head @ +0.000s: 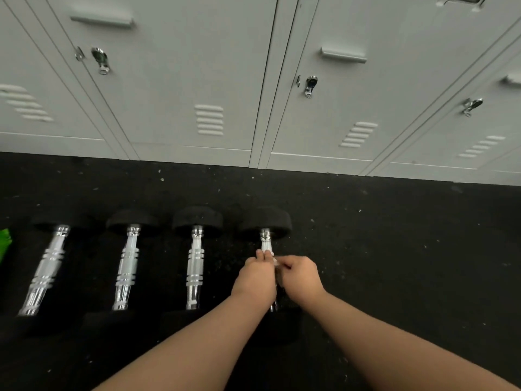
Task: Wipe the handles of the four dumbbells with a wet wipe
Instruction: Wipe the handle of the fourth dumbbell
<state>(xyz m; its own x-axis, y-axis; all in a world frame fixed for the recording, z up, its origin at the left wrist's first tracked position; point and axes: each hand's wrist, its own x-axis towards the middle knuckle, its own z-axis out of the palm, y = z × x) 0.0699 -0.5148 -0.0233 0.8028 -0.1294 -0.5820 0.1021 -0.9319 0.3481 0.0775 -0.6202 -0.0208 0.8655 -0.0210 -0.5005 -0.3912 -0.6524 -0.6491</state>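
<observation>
Several dumbbells with chrome handles and black heads lie side by side on the black floor: the far left one (46,266), the second (128,266), the third (195,263) and the rightmost (265,240). Both my hands are over the rightmost handle. My left hand (255,276) has its fingers closed around the handle's middle. My right hand (301,277) is beside it, pinching a small pale wet wipe (275,262) against the handle. The wipe is mostly hidden between my fingers. My hands cover the lower half of this handle.
Grey metal lockers (253,80) with latches line the wall behind the dumbbells. A bright green object (5,244) shows at the left edge. Black speckled rubber floor (408,249) extends to the right.
</observation>
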